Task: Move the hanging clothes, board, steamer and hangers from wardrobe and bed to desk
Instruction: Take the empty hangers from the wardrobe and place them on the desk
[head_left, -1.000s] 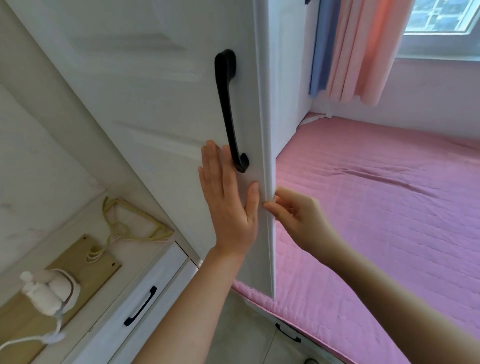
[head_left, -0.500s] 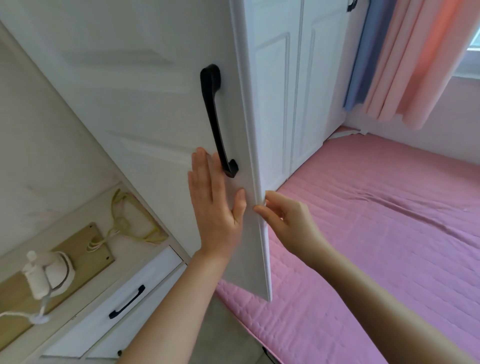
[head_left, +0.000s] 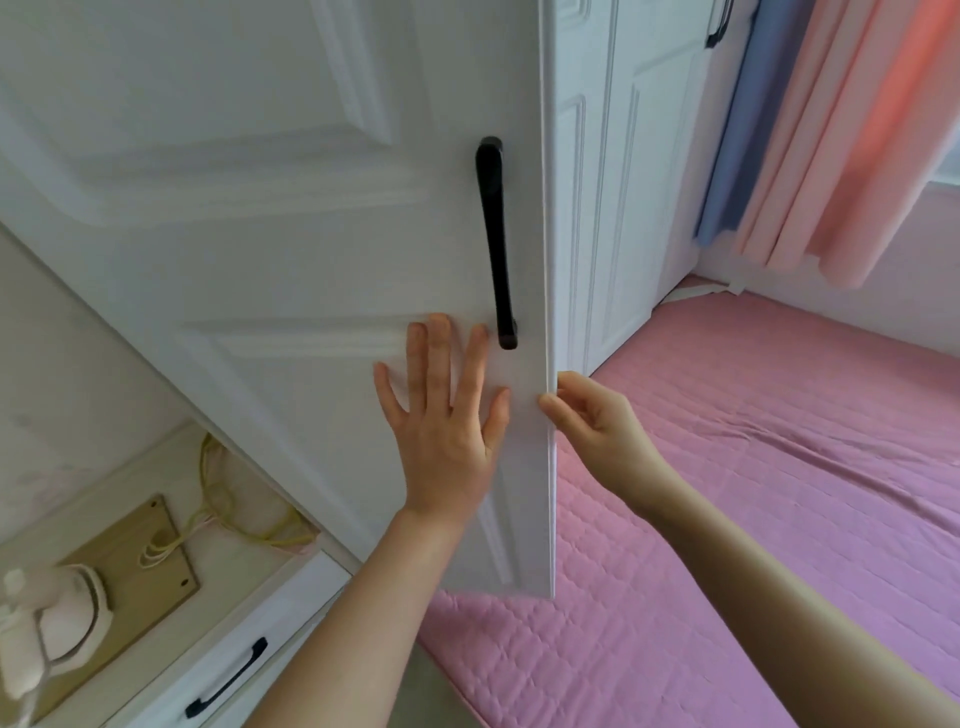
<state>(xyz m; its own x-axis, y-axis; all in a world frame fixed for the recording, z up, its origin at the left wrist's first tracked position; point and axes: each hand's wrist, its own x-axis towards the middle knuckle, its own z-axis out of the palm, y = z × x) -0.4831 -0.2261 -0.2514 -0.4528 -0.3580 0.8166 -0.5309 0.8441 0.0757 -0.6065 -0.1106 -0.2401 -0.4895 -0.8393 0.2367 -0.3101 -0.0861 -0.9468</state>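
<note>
A white wardrobe door (head_left: 291, 249) with a black handle (head_left: 496, 244) stands ajar in front of me. My left hand (head_left: 444, 431) lies flat on the door's face just below the handle, fingers spread. My right hand (head_left: 597, 423) pinches the door's free edge (head_left: 548, 364) with its fingertips. On the desk (head_left: 249, 551) at lower left lie a wooden board (head_left: 140, 566), a white steamer (head_left: 57, 623) with its cord, and yellow hangers (head_left: 244, 509). The wardrobe's inside is hidden. The pink bed (head_left: 753, 467) holds no clothes in view.
Desk drawers with black handles (head_left: 228, 675) sit under the desk top. More closed wardrobe doors (head_left: 613, 208) stand to the right. Pink and blue curtains (head_left: 810, 135) hang at the far right above the bed. A strip of floor (head_left: 415, 696) shows between desk and bed.
The door has swung and my view has shifted left and up. My left hand's fingers have spread apart on the door face. My right hand stays on the door's edge.
</note>
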